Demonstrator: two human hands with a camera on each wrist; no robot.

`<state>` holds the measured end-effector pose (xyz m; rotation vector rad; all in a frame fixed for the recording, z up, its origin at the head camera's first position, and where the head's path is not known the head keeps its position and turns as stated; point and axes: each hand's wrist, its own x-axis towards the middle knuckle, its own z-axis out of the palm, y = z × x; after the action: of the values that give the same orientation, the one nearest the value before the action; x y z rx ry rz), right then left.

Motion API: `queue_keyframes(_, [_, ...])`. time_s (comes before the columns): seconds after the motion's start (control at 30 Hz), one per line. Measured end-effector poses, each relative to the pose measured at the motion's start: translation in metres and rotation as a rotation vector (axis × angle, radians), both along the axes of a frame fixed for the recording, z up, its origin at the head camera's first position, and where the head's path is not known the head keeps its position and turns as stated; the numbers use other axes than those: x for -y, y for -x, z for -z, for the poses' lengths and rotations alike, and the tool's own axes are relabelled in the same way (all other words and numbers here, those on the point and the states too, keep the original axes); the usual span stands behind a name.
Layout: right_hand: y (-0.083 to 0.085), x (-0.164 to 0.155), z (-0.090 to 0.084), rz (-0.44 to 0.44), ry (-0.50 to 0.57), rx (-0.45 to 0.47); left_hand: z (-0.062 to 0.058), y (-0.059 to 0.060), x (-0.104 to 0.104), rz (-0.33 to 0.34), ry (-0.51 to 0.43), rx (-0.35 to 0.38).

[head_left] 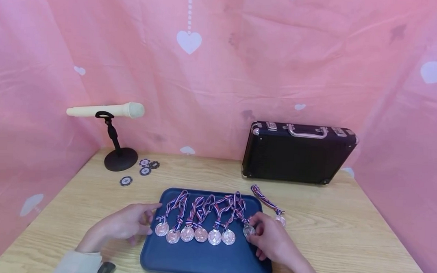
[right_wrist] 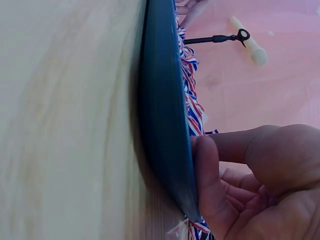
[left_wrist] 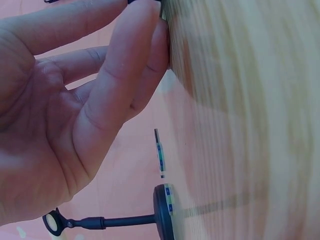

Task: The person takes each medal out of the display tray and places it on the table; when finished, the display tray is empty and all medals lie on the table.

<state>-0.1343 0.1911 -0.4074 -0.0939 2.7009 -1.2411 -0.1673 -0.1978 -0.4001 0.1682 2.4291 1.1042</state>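
Observation:
A dark blue tray [head_left: 198, 260] carries a row of several medals [head_left: 201, 234] on striped red, white and blue ribbons [head_left: 180, 204]. At the row's right end, my right hand [head_left: 272, 238] pinches the edge of a darker medal [head_left: 249, 230] between thumb and fingers, its ribbon trailing up the tray. In the right wrist view, the thumb and fingers of that hand [right_wrist: 270, 175] are right at the tray's rim. My left hand [head_left: 127, 221] is at the tray's left edge, fingers loosely bent and holding nothing, fingertips by the rim.
One more medal [head_left: 280, 220] lies on the wooden table [head_left: 331, 239] right of the tray. Behind stands a black case [head_left: 298, 156] with a silver handle. At the back left are a white microphone [head_left: 109, 110] on a black stand [head_left: 120, 158] and several poker chips [head_left: 126, 181].

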Motion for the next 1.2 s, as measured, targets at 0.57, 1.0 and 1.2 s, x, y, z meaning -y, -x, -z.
queue_keyframes(0.57, [0.011,-0.019,-0.004,0.030,0.251,0.043,-0.001,-0.002,0.002,0.038,-0.020,-0.017])
queue_keyframes(1.0, [0.020,-0.040,-0.010,0.148,0.434,0.050,0.001,-0.002,0.000,0.023,-0.011,-0.018])
queue_keyframes(1.2, [0.025,-0.057,-0.016,0.154,0.442,0.021,-0.001,-0.002,-0.001,-0.009,0.019,-0.012])
